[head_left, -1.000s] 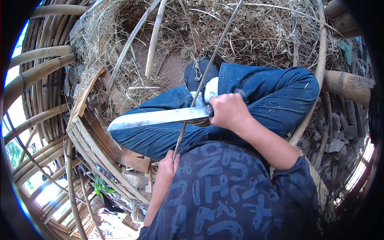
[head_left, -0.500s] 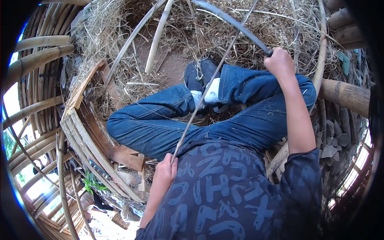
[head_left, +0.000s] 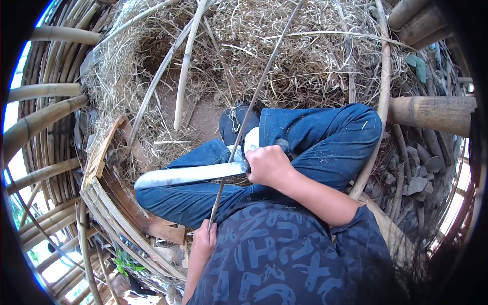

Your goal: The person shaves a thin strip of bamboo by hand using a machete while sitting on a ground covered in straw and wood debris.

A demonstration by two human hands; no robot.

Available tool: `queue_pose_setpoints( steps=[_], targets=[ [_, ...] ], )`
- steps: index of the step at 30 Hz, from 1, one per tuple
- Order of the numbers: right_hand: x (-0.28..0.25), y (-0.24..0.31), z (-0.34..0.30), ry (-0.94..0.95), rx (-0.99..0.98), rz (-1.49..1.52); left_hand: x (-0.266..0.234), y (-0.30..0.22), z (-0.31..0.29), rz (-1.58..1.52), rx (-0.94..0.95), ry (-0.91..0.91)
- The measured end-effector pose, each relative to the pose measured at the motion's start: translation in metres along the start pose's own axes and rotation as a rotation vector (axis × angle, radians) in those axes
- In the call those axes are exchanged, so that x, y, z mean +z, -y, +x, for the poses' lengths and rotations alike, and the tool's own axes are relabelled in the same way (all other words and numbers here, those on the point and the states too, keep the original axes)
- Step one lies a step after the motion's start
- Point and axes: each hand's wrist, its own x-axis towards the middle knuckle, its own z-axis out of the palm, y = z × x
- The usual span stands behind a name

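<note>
A long thin bamboo strip slants up and away from my lap to the far edge of the view. My left hand, low beside my shirt, pinches its near end. In front of my belly, my right hand is wrapped round the dark handle of a machete. The broad pale blade points left above my thigh, crossing the strip close to the fist. Whether blade and strip touch, I cannot tell. My legs, in blue jeans, are folded under both hands.
Dry shavings cover the ground ahead, with loose bamboo pieces among them. Split bamboo slats lie at my left, by a pole wall. A thick bamboo pole and broken stones are at my right.
My right hand has swung the machete from the far right down to my lap, and the blade now points left. My left hand still holds the strip, slightly lower in view.
</note>
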Motion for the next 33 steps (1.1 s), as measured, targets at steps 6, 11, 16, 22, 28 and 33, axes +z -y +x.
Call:
queue_pose_setpoints(
  steps=[6,11,16,22,28,33],
  targets=[
    [-0.001,-0.025,0.014,-0.059,0.017,-0.07,0.013,0.023,0.001,-0.013,0.024,-0.004],
    [-0.013,-0.055,0.017,-0.12,0.094,-0.147,0.016,0.011,0.008,-0.029,0.07,-0.031],
    [-0.05,-0.097,0.04,-0.087,0.45,-0.263,0.008,0.008,-0.002,-0.074,0.002,0.054],
    [-0.108,-0.153,0.058,-0.205,0.715,-0.269,0.002,0.002,-0.014,-0.039,-0.014,0.051],
    [-0.097,-0.131,0.067,-0.24,0.564,-0.399,-0.006,-0.001,-0.007,-0.071,-0.08,0.064],
    [-0.051,-0.071,0.055,-0.158,0.344,-0.253,0.005,0.021,-0.01,-0.086,-0.124,0.042]
  ],
)
